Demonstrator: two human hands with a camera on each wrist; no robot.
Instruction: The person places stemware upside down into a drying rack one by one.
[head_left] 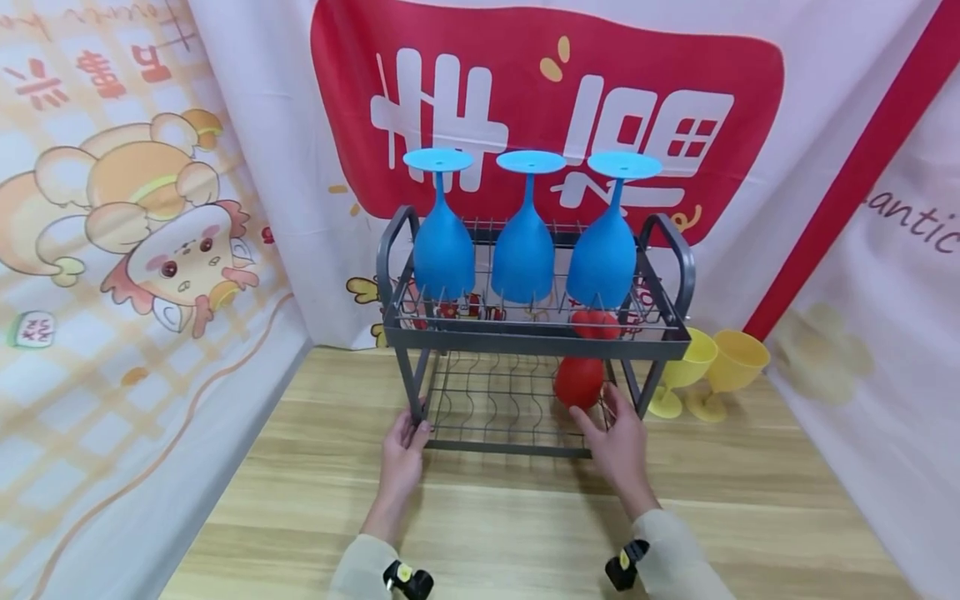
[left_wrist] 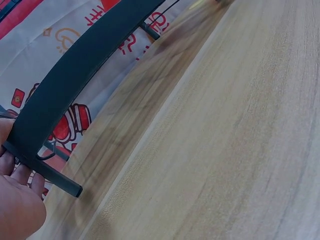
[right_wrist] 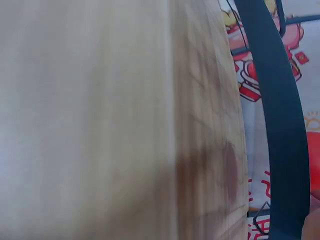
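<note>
Head view: the rack [head_left: 537, 340] is near the table's [head_left: 495, 517] far edge; left hand [head_left: 401, 454] grips its lower left corner; right hand [head_left: 621, 440] is by the red cup [head_left: 579, 383], grip unclear. Left wrist: it looks stiff; hold its corners. Right wrist: its rail [right_wrist: 281, 110] may be slippery.

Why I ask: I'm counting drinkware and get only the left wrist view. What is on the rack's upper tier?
Observer: Three blue goblets, all upside down.
Operator: And at the other end, lower down?
Observer: The right hand is at the lower right front corner of the rack, beside a red goblet.
Operator: Anything farther right?
Observer: Two yellow goblets, standing on the wooden table outside the rack.
</note>
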